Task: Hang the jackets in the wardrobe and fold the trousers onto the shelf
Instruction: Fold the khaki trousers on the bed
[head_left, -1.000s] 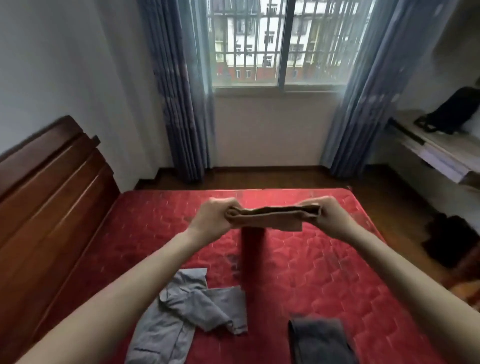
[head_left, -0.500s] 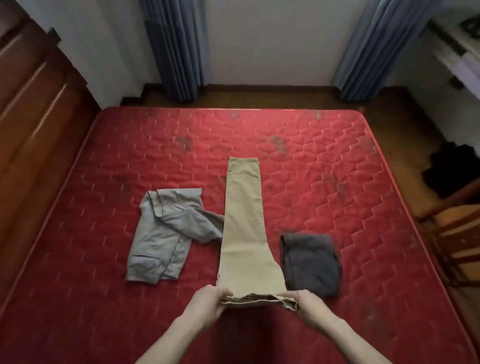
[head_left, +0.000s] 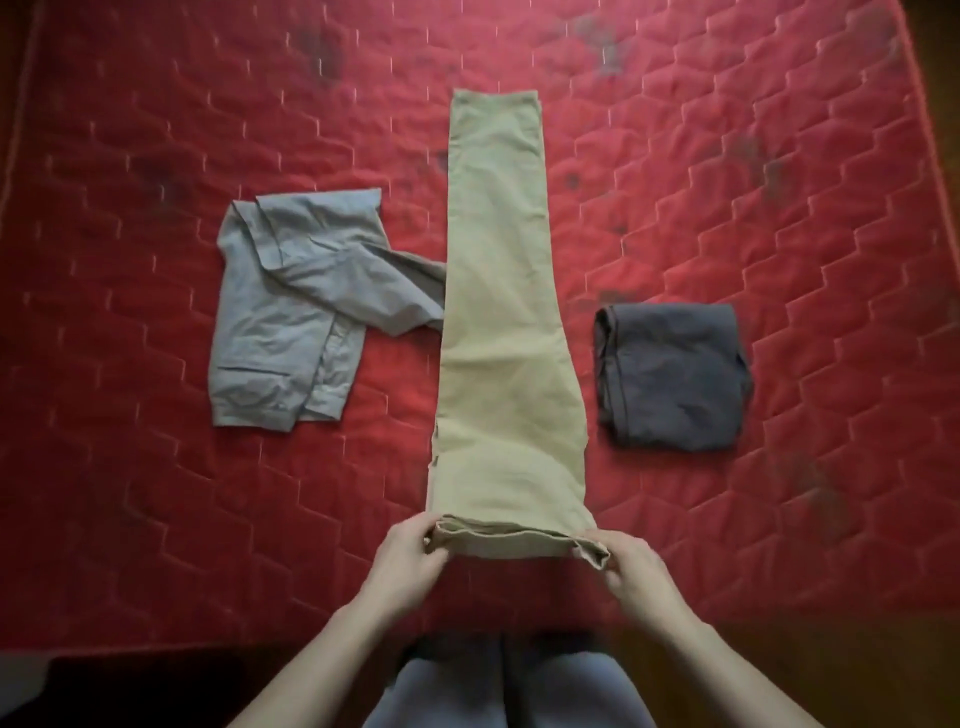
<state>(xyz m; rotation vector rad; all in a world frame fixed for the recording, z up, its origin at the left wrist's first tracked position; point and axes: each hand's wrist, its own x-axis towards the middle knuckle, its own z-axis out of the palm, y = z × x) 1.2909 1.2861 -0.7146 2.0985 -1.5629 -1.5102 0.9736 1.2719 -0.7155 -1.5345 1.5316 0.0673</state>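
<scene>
Beige trousers (head_left: 501, 312) lie lengthwise on the red mattress (head_left: 779, 208), legs together, hems at the far end and waistband near me. My left hand (head_left: 402, 558) pinches the waistband's left corner and my right hand (head_left: 631, 569) pinches its right corner, both just above the mattress near its front edge. A crumpled light grey jacket (head_left: 291, 312) lies left of the trousers, one sleeve reaching under their edge. A folded dark grey garment (head_left: 675, 376) sits to the right of the trousers.
The mattress's front edge (head_left: 208, 642) runs across the bottom, with dark floor below it. My legs in light blue trousers (head_left: 452, 691) stand against that edge. Bare mattress stretches on both outer sides and beyond the hems.
The trousers, held up in the air one second ago, now lie spread flat on the mattress. My head has tilted down and closer; both hands keep hold of the waistband.
</scene>
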